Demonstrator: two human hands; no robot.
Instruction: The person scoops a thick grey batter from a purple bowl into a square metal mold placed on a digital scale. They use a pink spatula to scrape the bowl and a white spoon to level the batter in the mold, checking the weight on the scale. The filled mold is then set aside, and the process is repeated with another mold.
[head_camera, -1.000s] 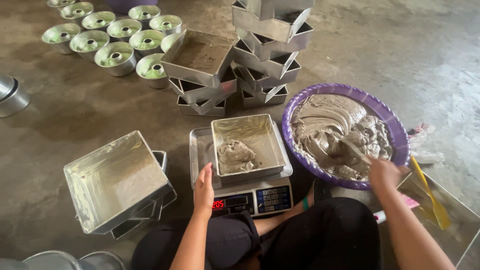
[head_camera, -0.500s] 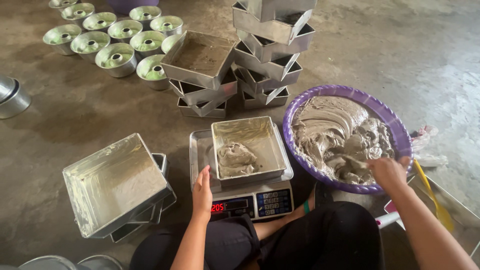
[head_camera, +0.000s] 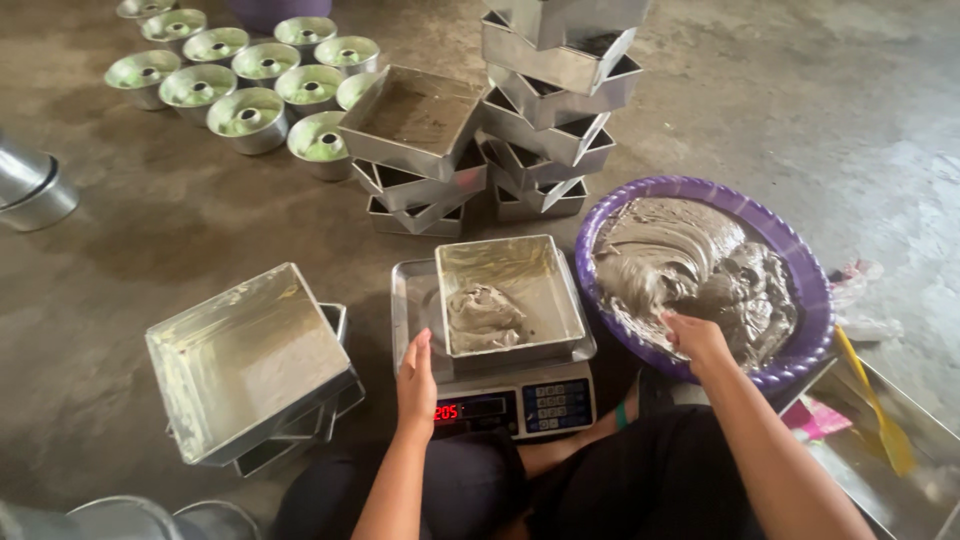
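One batter lump (head_camera: 483, 315) in pan (head_camera: 555, 300)

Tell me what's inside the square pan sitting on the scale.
The square pan on the scale holds one grey batter lump near its left side; what is beneath the lump is hidden.

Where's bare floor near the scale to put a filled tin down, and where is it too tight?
Bare floor lies between the scale, the greased square tins at left and the ring moulds beyond. More lies behind the purple basin, far right. It is tight between scale, basin and the stacked tins; left hand rests at the scale's front, right hand in the batter.
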